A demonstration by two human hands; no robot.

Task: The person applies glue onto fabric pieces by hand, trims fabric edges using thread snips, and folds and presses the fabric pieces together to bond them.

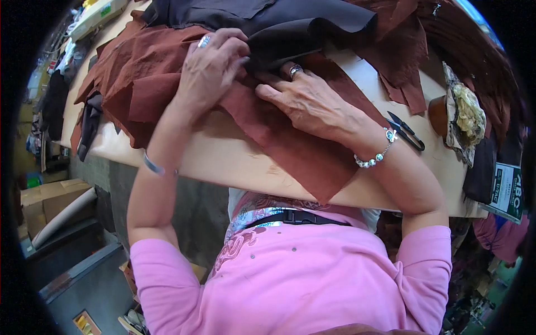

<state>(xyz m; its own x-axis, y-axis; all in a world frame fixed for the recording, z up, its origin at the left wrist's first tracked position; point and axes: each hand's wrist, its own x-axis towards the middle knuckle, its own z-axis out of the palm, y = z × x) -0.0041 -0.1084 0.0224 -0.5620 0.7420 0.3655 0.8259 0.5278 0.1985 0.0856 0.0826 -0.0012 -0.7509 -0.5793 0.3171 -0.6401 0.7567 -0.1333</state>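
Reddish-brown leather-like pieces (301,151) lie across the pale work table (218,148), one with a pointed corner at the front edge. Black material (296,36) lies over them at the back. At the black material's near edge is my left hand (215,64), fingers bent together; what they pinch is too small to make out. My right hand (307,100) rests on the brown piece just to the right, fingers reaching under the black fold, their tips partly hidden. A ring shows on each hand.
Small black snips (406,131) lie right of my right wrist. Beyond them stand a brown roll of tape (438,115) and a crumpled yellowish bundle (468,114). More brown pieces (128,84) spread at the left. A cardboard box (53,204) is below left.
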